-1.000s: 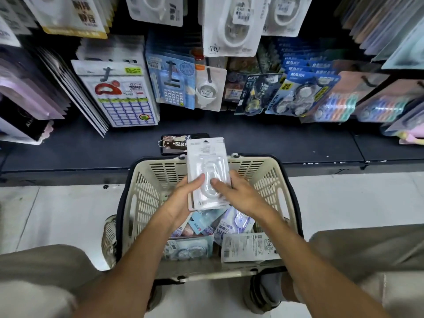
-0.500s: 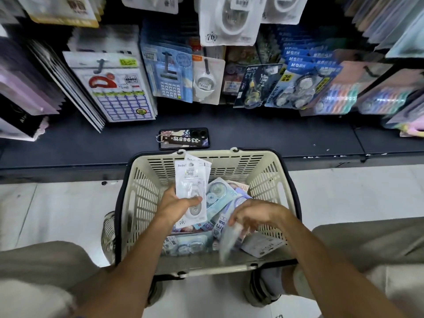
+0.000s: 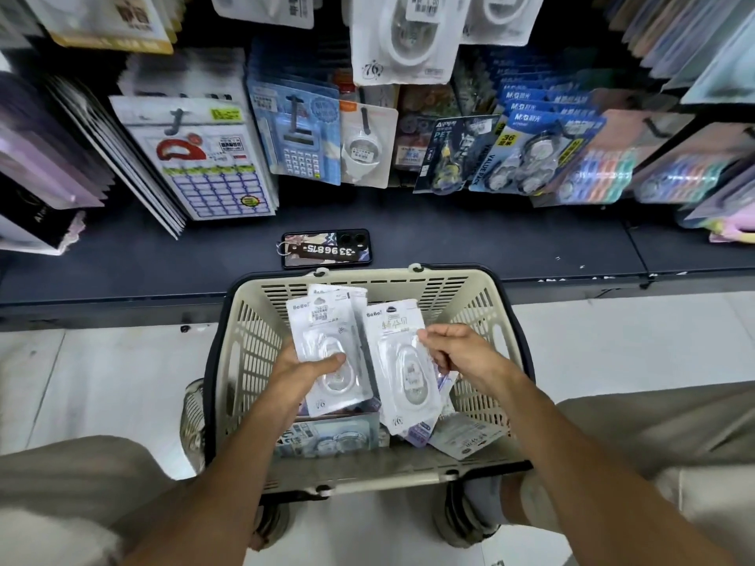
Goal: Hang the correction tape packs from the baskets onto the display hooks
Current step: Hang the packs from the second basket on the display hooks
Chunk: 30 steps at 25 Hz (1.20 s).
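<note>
Likely light, stiff and slick, each pack (image 3: pixel 402 361) wants pinching at its card edge. Right hand (image 3: pixel 457 353) pinches one at 3 o'clock; left hand (image 3: pixel 304 371) grips a stack (image 3: pixel 327 332) over the basket (image 3: pixel 482 316).

Right hand (image 3: pixel 457 353): up from the basket (image 3: pixel 470 320) contents, now pinching a white correction tape pack (image 3: pixel 402 365) by its 3 o'clock edge, where half a second ago held only a blurred pack low among the loose stock. Pack raised upright, just at 3 o'clock of the stack of packs (image 3: pixel 327 345) in left hand (image 3: pixel 304 371), overlapping its edge. Left hand: stack lifted slightly and fanned less. One second ago: both hands on a single stack.
</note>
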Each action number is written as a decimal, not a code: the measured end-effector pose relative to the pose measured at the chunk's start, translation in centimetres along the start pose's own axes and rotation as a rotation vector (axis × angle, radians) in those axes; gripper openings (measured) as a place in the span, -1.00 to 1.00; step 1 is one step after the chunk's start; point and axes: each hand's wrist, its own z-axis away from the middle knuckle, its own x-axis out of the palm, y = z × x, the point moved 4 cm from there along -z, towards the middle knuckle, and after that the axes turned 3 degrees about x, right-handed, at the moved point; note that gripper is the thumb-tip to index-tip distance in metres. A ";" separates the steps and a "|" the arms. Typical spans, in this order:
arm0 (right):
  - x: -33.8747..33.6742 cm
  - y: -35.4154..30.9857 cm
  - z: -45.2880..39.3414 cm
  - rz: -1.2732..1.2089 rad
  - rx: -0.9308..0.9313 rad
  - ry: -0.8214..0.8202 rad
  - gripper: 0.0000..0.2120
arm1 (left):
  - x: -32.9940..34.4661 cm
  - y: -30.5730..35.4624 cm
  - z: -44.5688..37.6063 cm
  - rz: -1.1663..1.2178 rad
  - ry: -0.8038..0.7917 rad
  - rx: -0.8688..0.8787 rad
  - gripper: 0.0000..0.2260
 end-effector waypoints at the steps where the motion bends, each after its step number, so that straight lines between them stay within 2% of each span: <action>1: 0.3 -0.2 0.1 -0.005 0.000 0.005 -0.86 | 0.4 -0.1 0.1 0.026 -0.046 -0.030 -0.41; 5: 5.5 -0.8 0.1 0.051 -0.024 0.035 -0.78 | 2.7 0.3 1.1 0.096 -0.320 -0.173 -0.38; 7: 7.6 -0.7 -0.3 -0.010 -0.010 0.047 -0.79 | 2.3 0.0 0.7 -0.013 -0.283 -0.149 -0.36; 10: 6.0 2.7 -1.4 -0.098 0.225 0.244 -0.89 | 0.6 -1.2 -0.2 -0.044 -0.139 -0.144 -0.51; 11: 4.5 4.5 -1.4 0.018 0.300 0.348 -0.78 | 0.0 -1.7 -0.4 -0.059 -0.083 -0.153 -0.60; 13: 2.0 7.3 -1.3 0.597 0.313 0.428 -0.48 | -1.0 -2.7 -0.9 -0.075 0.025 -0.157 -0.73; 15: 2.3 8.0 -2.3 1.185 0.074 0.294 -0.29 | -1.8 -3.6 -1.3 -0.090 0.092 -0.163 -0.79; 17: 2.5 7.0 -4.1 1.390 -0.082 0.127 -0.18 | -2.1 -4.0 -1.7 -0.093 0.118 -0.182 -0.77; 20: 1.3 5.2 -5.6 1.515 -0.102 0.031 -0.09 | -2.0 -4.2 -2.0 -0.094 0.125 -0.190 -0.75; 24: 1.8 2.7 -5.6 1.730 -0.151 0.055 -0.22 | -1.8 -4.2 -2.1 -0.057 0.157 -0.188 -0.76; 27: 2.6 0.6 -5.4 1.886 -0.051 0.009 -0.54 | -2.2 -3.9 -1.9 -0.022 0.188 -0.180 -0.73; 28: 2.2 0.1 -5.3 1.799 -0.027 -0.015 -0.64 | -2.3 -3.9 -1.9 -0.015 0.189 -0.175 -0.71; 30: 0.0 -1.9 -4.3 1.335 0.033 -0.105 -0.81 | -2.5 -3.7 -1.7 0.002 0.174 -0.169 -0.66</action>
